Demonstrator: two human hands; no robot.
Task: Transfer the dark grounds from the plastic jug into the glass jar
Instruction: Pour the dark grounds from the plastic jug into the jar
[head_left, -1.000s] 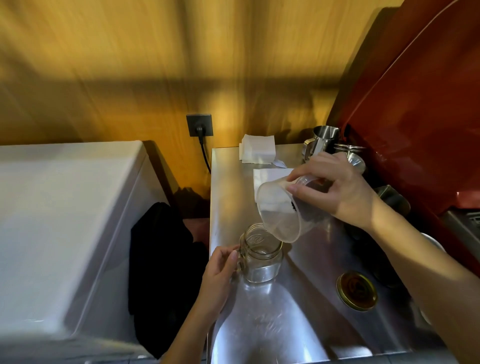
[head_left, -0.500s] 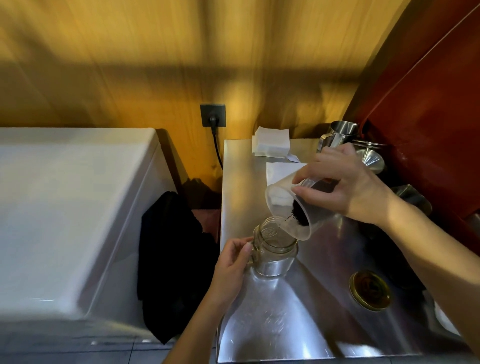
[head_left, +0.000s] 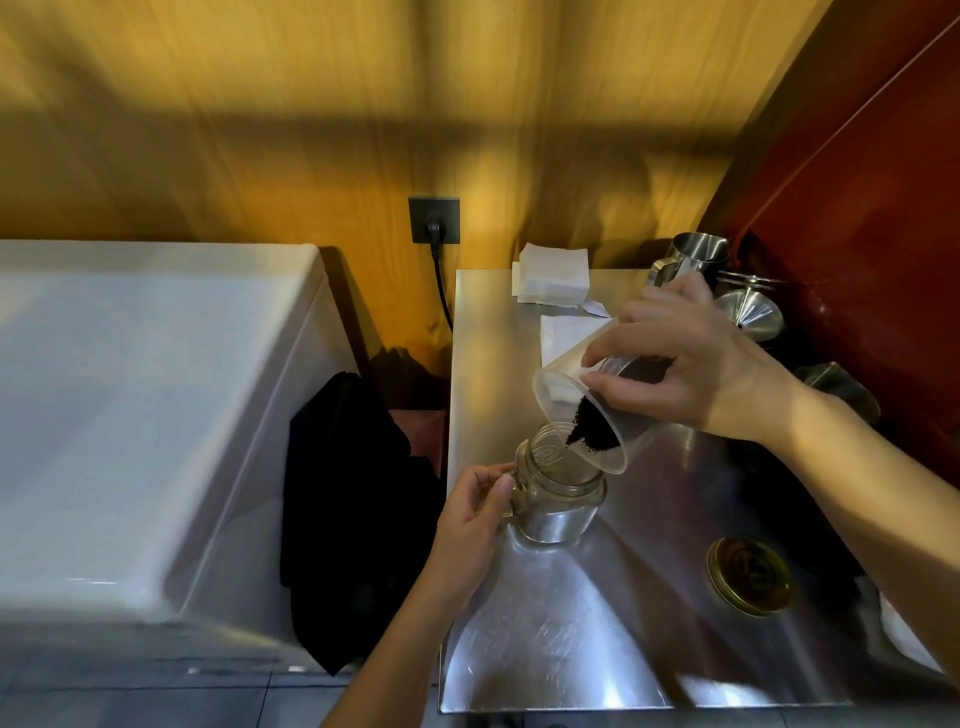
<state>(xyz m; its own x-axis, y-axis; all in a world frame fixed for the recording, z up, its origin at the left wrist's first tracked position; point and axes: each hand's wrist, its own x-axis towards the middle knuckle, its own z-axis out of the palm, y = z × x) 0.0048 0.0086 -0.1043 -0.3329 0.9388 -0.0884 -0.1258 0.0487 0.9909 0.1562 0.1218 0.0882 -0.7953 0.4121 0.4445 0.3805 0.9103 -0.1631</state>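
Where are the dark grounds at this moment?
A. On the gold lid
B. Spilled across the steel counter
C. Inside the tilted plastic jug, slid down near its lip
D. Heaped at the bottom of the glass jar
C. The dark grounds sit inside the tilted plastic jug, gathered near its lip just above the mouth of the glass jar, which looks clear inside.

The right hand (head_left: 691, 371) grips the clear plastic jug (head_left: 582, 410) tipped steeply — its rim just above the mouth of the glass jar (head_left: 558, 493), dark grounds (head_left: 592, 428) sliding toward the lip. The left hand (head_left: 475, 514) clasps the jar's handle; a gold lid (head_left: 750, 574) lies on the steel counter (head_left: 571, 639), below the right wrist.
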